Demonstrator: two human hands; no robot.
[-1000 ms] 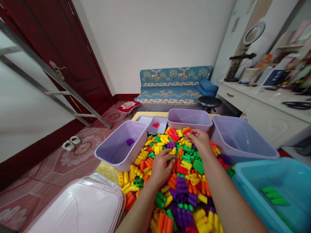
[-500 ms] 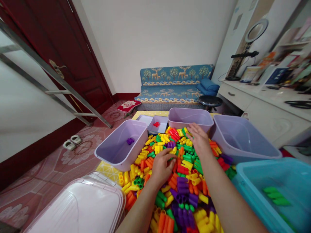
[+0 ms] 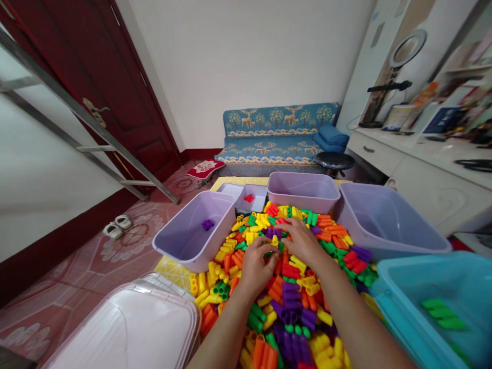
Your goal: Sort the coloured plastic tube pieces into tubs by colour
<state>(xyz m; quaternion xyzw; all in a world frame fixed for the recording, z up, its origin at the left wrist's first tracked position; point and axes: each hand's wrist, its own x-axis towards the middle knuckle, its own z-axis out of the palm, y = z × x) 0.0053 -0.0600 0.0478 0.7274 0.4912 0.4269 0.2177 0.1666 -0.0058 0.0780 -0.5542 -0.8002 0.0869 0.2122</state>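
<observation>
On the bench (image 3: 172, 274) w/ the yellow patterned cover, there's a big heap of plastic tube blocks (image 3: 292, 297), colors all mixed: red, orange, yellow, green, purple. L hand (image 3: 258, 264) is half curled low over the middle, R hand (image 3: 303, 242) just beside it w/ fingers stretched over the blocks; can't tell if either's gripping a pc. Containers approx ring the heap: L lilac tub (image 3: 217, 248) has some purple pcs (image 3: 208, 224), then back lilac tub (image 3: 302, 200), R lilac tub (image 3: 403, 233), plus a teal tub (image 3: 403, 289) nearer w/ green pcs (image 3: 444, 313) inside. Small lilac tray (image 3: 260, 193) out back holds red pcs (image 3: 249, 198). See-through lids (image 3: 130, 328) stacked front L.
</observation>
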